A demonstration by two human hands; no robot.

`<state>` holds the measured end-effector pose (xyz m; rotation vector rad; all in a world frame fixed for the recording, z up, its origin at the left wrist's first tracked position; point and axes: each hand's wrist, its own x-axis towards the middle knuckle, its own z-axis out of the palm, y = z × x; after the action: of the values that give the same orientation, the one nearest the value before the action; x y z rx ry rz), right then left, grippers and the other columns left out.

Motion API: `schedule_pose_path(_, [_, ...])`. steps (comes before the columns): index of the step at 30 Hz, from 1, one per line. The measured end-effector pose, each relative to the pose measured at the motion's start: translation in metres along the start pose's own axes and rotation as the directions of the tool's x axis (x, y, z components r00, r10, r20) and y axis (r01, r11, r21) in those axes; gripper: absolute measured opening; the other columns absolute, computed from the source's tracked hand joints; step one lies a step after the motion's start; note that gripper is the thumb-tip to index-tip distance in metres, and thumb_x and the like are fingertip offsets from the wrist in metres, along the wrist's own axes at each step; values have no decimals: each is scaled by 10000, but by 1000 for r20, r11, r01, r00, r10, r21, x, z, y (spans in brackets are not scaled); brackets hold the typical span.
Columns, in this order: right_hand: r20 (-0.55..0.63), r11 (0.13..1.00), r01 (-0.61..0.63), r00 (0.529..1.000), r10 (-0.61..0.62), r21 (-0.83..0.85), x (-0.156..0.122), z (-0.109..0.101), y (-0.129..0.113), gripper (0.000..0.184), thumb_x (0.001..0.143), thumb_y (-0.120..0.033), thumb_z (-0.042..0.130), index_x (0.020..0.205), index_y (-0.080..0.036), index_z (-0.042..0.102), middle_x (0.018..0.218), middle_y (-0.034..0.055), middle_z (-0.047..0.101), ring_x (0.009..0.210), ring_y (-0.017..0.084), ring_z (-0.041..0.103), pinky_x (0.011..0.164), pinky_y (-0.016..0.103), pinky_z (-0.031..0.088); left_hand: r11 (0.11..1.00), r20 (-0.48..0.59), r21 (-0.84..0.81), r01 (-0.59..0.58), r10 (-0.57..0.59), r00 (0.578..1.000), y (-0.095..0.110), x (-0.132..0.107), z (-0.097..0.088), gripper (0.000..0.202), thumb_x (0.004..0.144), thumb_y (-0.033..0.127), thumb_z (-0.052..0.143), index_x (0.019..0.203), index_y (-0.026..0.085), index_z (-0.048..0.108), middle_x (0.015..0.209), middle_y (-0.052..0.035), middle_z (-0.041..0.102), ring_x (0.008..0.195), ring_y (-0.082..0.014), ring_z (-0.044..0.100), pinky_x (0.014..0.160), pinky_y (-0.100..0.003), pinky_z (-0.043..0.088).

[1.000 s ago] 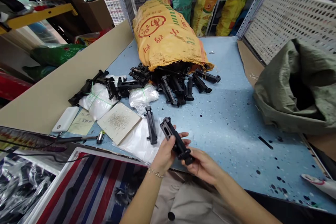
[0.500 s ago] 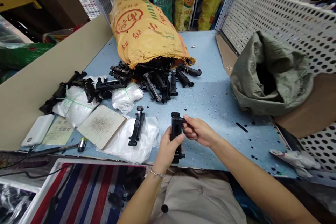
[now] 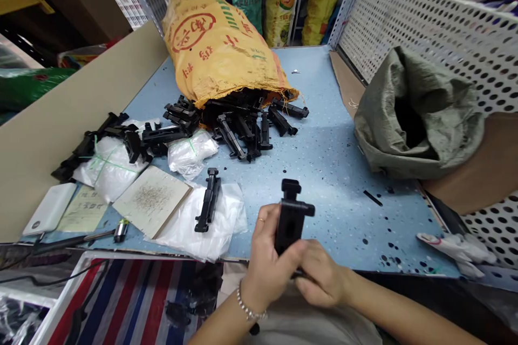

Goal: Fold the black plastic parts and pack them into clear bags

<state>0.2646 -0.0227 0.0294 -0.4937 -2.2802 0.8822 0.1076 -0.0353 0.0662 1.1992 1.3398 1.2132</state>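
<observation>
A black plastic part (image 3: 290, 221), long with a crosspiece near its top, stands tilted up over the table's front edge. Wrapped round its left side is my left hand (image 3: 269, 253), thumb across the front. My right hand (image 3: 321, 275) is closed at its lower end, where the fingers are partly hidden behind the left thumb. To the left, a similar black part (image 3: 209, 199) lies alone on a white plastic bag (image 3: 230, 207). More such parts (image 3: 246, 132) are heaped at the mouth of a yellow woven sack (image 3: 226, 48).
On the right stands an open grey-green sack (image 3: 421, 118) beside a perforated white panel (image 3: 429, 32). Tied plastic bundles (image 3: 109, 164), a square board (image 3: 151, 199), a white power bank (image 3: 50, 209) and a screwdriver-like tool (image 3: 76, 240) lie left. Small black scraps dot the blue table (image 3: 324, 161).
The black part has come closer to my body and turned upward. My right hand has moved from its upper right side down to its lower end.
</observation>
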Motion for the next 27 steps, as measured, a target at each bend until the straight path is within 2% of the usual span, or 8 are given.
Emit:
schedule_pose_path(3, [155,999,-35,987,38,-19,9,-20,0,295,936,-331,361,713,-225,524,627,24,537,578,166,464,584,302,350,974,-11,-170,149,-153,988,-10,4,-3,471,811,424,623,1221,213,528,977,-73,635,821,-214,628,752,-327,506])
schedule_pose_path(6, [173,932,-361,919,354,14,48,-45,22,388,981,-387,272,742,-219,528,707,19,582,646,150,526,632,266,397,902,-26,-306,305,-329,944,-40,18,6,472,884,389,491,1307,188,431,999,-80,663,848,-214,658,791,-352,521])
schedule_pose_path(10, [-198,605,-767,641,742,-213,136,-61,80,428,979,-481,197,995,-211,529,936,63,658,858,208,611,742,300,427,981,39,-14,196,-195,980,-74,24,40,396,864,278,491,1242,174,552,1240,-114,598,1182,-249,533,1057,-413,383])
schedule_pose_path(15, [-252,476,-823,554,794,-311,208,-65,133,370,916,-434,390,1053,-135,559,1024,180,667,961,305,624,737,341,415,975,58,215,49,-63,996,-81,21,51,462,833,216,521,1293,187,547,1393,-133,455,1321,-262,391,1142,-433,282])
schedule_pose_path(18, [-240,481,-798,579,780,-363,198,-62,127,277,894,-347,411,953,-151,598,952,157,687,898,287,638,663,308,389,992,-23,95,77,-75,997,-75,35,28,473,842,317,563,1296,190,534,1388,-136,462,1320,-268,405,1142,-432,282])
schedule_pose_path(23, [-110,620,-658,719,687,-428,114,-36,72,195,880,-370,480,885,-203,582,769,44,674,707,201,611,608,273,339,932,-162,-342,119,-184,970,-54,72,-4,715,885,502,503,1478,271,179,1491,-120,353,1302,-234,455,1067,-377,382])
schedule_pose_path(25, [9,797,-432,877,480,-422,83,-32,54,245,932,-380,424,834,-210,570,750,24,650,681,167,581,622,266,351,945,-162,-311,100,-156,974,-43,76,-5,713,858,488,561,1458,261,249,1433,-105,441,1267,-244,485,1067,-379,379])
schedule_pose_path(27, [-53,855,-268,960,274,-444,67,-39,47,296,978,-366,351,867,-197,567,752,36,626,692,164,560,653,272,376,969,-108,-228,100,-127,986,-31,69,-3,631,845,453,594,1397,232,383,1352,-89,531,1260,-261,486,1085,-393,358])
